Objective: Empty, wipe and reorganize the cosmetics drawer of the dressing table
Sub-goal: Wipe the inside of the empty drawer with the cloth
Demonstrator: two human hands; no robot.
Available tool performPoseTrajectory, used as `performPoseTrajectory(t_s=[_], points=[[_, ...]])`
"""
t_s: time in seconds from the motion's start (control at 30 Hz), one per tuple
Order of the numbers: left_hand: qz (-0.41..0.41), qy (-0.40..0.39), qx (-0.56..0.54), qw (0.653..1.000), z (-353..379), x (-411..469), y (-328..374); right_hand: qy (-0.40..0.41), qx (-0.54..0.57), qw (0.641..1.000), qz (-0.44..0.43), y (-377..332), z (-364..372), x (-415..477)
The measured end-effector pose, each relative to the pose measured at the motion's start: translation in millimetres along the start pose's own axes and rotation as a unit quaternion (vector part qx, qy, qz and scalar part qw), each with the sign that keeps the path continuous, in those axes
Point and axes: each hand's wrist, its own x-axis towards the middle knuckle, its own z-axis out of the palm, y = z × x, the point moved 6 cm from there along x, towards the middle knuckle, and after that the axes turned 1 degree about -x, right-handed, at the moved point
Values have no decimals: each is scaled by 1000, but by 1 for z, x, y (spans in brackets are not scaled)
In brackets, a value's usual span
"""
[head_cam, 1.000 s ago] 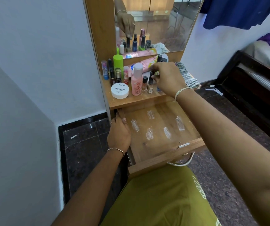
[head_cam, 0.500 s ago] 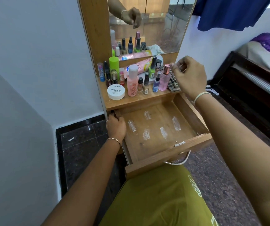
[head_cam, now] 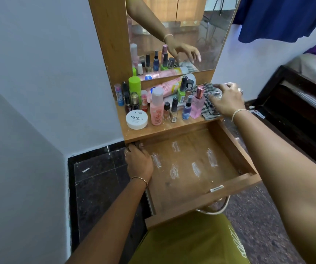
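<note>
1. Closest in, the drawer (head_cam: 201,195) is pulled well out over the person's lap, its metal handle (head_cam: 217,209) hanging off the front panel.
2. Nothing in that drawer but bare wood, with several whitish tape-like smears (head_cam: 174,171) stuck across its floor.
3. Left hand (head_cam: 139,161) is on the drawer's left side wall near the back corner, fingers curled over the edge and gripping it.
4. Up a level, the dressing table's shelf (head_cam: 164,131) is crowded with cosmetics: a white round tub (head_cam: 136,120) labelled nail polish at the front left, a tall pink bottle (head_cam: 156,107) just beside it.
5. Small bottles run on to the right, with a blue one (head_cam: 187,110) next to a clear pink perfume bottle (head_cam: 197,105).
6. Right hand (head_cam: 226,101) is down on the checked cloth (head_cam: 209,109) at the shelf's right end, fingers spread and loose on the fabric, not closed around it.
7. Behind, a green-capped container (head_cam: 134,86) stands upright and a pink spray can (head_cam: 169,88) lies on its side.
8. Farthest back, the mirror (head_cam: 182,25) shows the reaching arm.
</note>
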Motion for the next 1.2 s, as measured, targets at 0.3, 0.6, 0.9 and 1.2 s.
performPoseTrajectory(t_s=[0.3, 0.6, 0.9, 1.2], points=[[1, 11, 14, 1000, 1, -1, 0, -48, 24, 998, 42, 4, 28, 20], [1, 15, 28, 1000, 0, -2, 1, 1, -10, 1000, 23, -10, 24, 21], [3, 14, 28, 999, 0, -3, 1, 68, 128, 986, 87, 12, 5, 18], [5, 15, 29, 999, 0, -3, 0, 103, 357, 920, 125, 46, -6, 12]])
